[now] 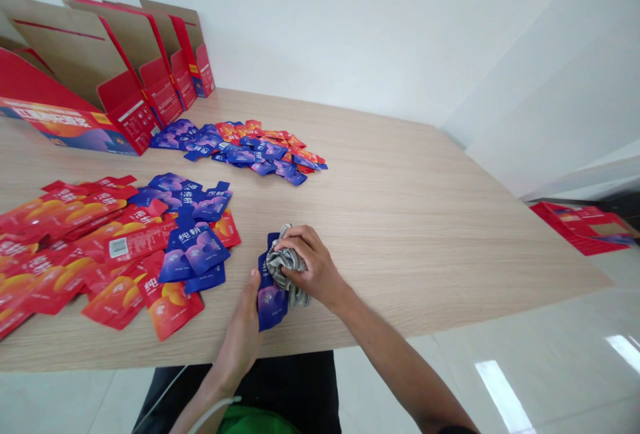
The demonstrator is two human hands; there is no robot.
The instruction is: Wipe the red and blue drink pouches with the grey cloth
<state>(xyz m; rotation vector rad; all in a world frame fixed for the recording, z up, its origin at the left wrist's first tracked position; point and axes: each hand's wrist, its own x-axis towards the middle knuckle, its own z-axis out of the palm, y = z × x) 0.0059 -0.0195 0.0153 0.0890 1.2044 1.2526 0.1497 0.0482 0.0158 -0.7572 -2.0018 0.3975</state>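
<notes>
Near the table's front edge, my left hand [246, 327] grips a blue pouch [273, 305] by its left side, thumb on the printed face. My right hand [314, 264] is closed on a crumpled grey striped cloth [285, 262], pressed against the upper part of that pouch. The cloth hides much of the pouch's print. Just to the left lie several loose blue pouches [203, 247], partly on top of a spread of red-orange pouches [170, 301].
Open red cardboard boxes [133, 114] stand in a row at the back left. Before them lies a heap of mixed blue and red pouches [260, 151]. A white wall [325, 27] borders the table [425, 221]. A red box [583, 227] sits beyond its right edge.
</notes>
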